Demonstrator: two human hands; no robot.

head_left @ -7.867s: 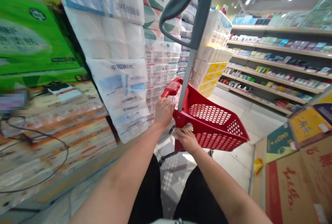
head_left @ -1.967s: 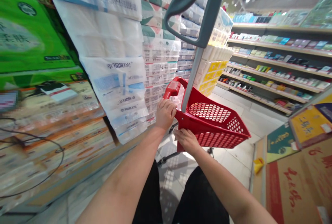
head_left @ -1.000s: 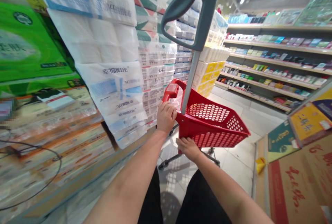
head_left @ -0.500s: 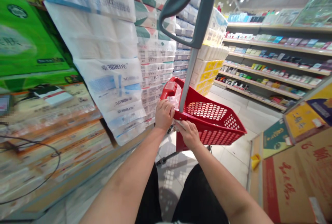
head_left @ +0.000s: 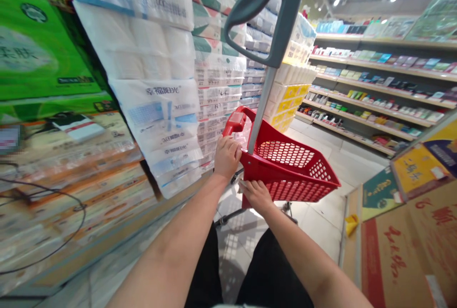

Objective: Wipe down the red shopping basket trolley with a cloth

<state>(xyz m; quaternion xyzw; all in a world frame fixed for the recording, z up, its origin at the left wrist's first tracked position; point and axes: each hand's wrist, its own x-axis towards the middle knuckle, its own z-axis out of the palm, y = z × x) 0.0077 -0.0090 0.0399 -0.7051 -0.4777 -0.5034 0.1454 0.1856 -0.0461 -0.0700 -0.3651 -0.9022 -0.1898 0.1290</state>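
Observation:
A red plastic shopping cart with a perforated basket stands just ahead of me. My left hand is closed around the red cart handle at its near side. My right hand lies lower, against the cart's rear wall, its fingers bent over a small whitish piece that looks like cloth or tissue; most of it is hidden. From the cart rises a metal pole with a grey loop grip, which neither hand touches.
Wrapped toilet-paper packs are stacked on the left, beside green tissue packs and a black cable. Cardboard boxes flank the right side. Stocked shelves stand at the back, beyond the tiled floor.
My right hand has slid down and slightly left along the cart's rear wall with the whitish cloth. My left hand stays on the handle. The view has shifted slightly.

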